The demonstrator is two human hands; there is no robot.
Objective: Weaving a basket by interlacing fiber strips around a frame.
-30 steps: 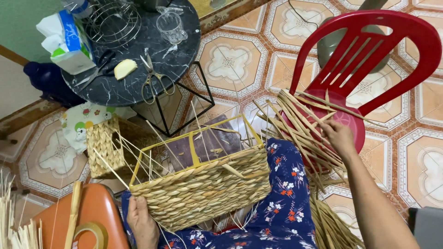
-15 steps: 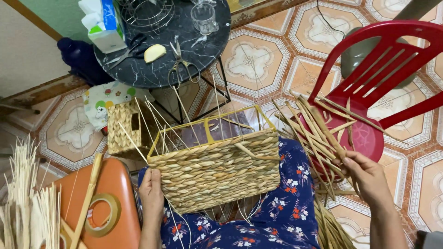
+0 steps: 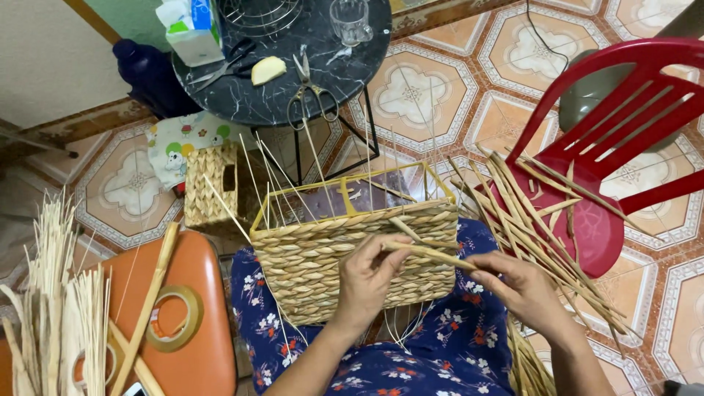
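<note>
A half-woven basket (image 3: 352, 257) rests on the lap, near centre. Both hands pinch one flat straw strip (image 3: 429, 254) against its near wall: the left hand (image 3: 370, 282) near the strip's left end, the right hand (image 3: 517, 286) further right. Bent too sharply, the strip could crack. The loose bundle of strips (image 3: 543, 227) on the red chair (image 3: 623, 147) might slide off.

Up top, a round dark marble surface (image 3: 293, 95) carries two pairs of scissors (image 3: 312, 92), a glass cup (image 3: 350, 20) and a tissue box (image 3: 192, 33). A red plastic chair (image 3: 631, 110) stands right; lower left, a tape roll (image 3: 174, 317) lies on an orange stool (image 3: 198, 330), a small woven box (image 3: 211, 187) just beyond it.
</note>
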